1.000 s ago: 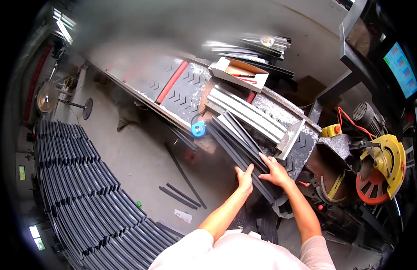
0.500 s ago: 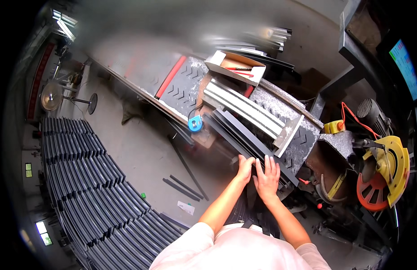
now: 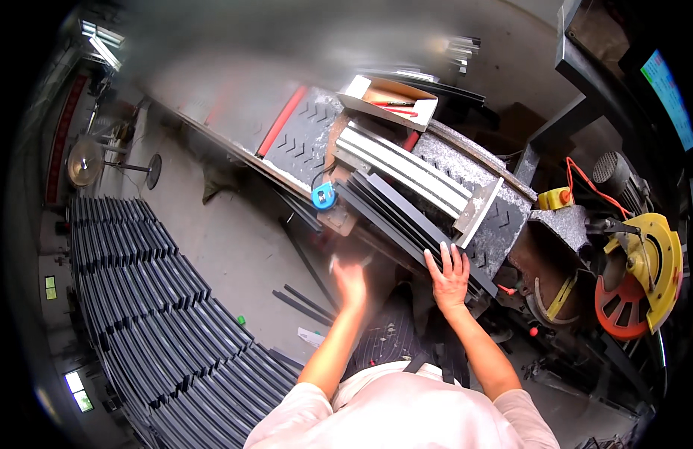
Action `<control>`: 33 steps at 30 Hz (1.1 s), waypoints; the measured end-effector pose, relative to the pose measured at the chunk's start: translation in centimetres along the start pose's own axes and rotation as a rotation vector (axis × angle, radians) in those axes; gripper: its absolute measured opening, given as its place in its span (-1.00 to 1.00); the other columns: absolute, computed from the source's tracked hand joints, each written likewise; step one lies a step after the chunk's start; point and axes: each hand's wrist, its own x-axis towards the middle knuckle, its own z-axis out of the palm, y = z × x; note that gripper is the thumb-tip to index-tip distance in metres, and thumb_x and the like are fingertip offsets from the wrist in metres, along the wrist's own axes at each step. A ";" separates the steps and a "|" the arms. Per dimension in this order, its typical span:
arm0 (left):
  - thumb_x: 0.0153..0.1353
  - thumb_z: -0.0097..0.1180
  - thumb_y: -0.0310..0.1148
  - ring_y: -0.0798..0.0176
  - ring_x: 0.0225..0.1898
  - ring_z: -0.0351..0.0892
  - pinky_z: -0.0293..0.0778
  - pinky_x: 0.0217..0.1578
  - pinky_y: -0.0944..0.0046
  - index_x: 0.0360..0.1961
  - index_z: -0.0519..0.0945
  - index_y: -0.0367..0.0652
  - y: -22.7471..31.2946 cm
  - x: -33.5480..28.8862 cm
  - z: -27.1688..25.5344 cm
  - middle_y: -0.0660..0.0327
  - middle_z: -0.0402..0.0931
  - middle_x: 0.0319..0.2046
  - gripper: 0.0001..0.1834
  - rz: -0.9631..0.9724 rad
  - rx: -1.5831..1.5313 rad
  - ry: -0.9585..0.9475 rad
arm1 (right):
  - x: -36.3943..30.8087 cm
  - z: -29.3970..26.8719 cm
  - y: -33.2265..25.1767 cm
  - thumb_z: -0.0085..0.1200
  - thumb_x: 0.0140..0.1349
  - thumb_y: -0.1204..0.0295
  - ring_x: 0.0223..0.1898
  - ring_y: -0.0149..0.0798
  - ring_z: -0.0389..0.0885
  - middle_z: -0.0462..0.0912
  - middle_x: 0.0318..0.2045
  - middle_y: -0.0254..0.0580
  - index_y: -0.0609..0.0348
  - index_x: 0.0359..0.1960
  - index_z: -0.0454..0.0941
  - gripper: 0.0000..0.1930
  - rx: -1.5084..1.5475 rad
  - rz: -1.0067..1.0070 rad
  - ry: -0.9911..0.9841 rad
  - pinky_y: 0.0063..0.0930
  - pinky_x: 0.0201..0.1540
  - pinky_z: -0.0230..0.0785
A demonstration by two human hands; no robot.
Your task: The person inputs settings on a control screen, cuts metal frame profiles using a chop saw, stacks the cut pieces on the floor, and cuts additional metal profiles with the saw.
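Several dark grey metal profiles (image 3: 406, 218) lie side by side in a slanting bundle along the near edge of the workbench. Over their lower right end, my right hand (image 3: 449, 278) rests with its fingers stretched out and touching them. To the left, clear of the bundle, my left hand (image 3: 349, 280) hangs above the floor, its fingers smeared by motion. A blue tape measure (image 3: 324, 196) sits by the upper left end of the profiles. Behind them a white grooved rail (image 3: 406, 170) runs parallel, with a metal plate (image 3: 482, 212) across its right end.
An open cardboard box (image 3: 406, 123) holding red pens stands on the bench. At the right is a cutting saw with a yellow guard (image 3: 664, 262). Long stacks of dark profiles (image 3: 159, 299) cover the floor at left. A few loose strips (image 3: 305, 305) lie nearer.
My left hand has left the profiles and moved left and away from them. My right hand stays on the bundle, shifted slightly. The view has tilted a little.
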 end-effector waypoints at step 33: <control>0.05 0.39 -0.30 0.07 0.20 0.37 0.15 0.34 0.00 0.16 0.41 -0.21 -3.9 2.4 10.4 0.11 0.47 0.12 -0.34 -0.663 -1.058 -0.846 | 3.0 -4.3 8.8 0.33 -0.06 -0.03 -0.01 0.07 0.60 0.63 -0.08 0.17 0.25 0.09 0.52 -0.25 0.748 0.535 -0.753 -0.24 0.05 0.39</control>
